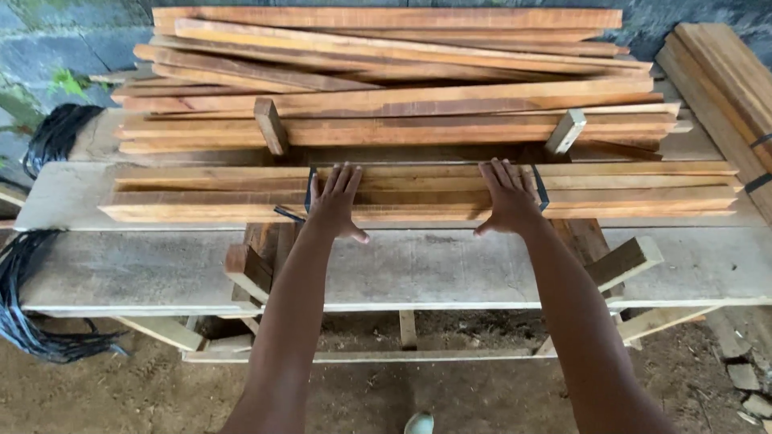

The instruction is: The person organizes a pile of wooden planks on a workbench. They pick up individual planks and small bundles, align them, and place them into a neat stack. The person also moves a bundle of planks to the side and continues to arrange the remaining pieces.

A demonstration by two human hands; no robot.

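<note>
A bundle of long reddish wooden slats lies across a rough plank workbench, bound by two dark straps. My left hand rests flat on the bundle's top near the left strap, fingers spread. My right hand lies flat on the bundle by the right strap, fingers apart too. Neither hand grips anything.
A taller stack of loose wooden slats sits behind the bundle, with short crosspieces between layers. More boards lean at the right. Black strapping coils hang at the left. Dirt floor and wood offcuts lie below the bench.
</note>
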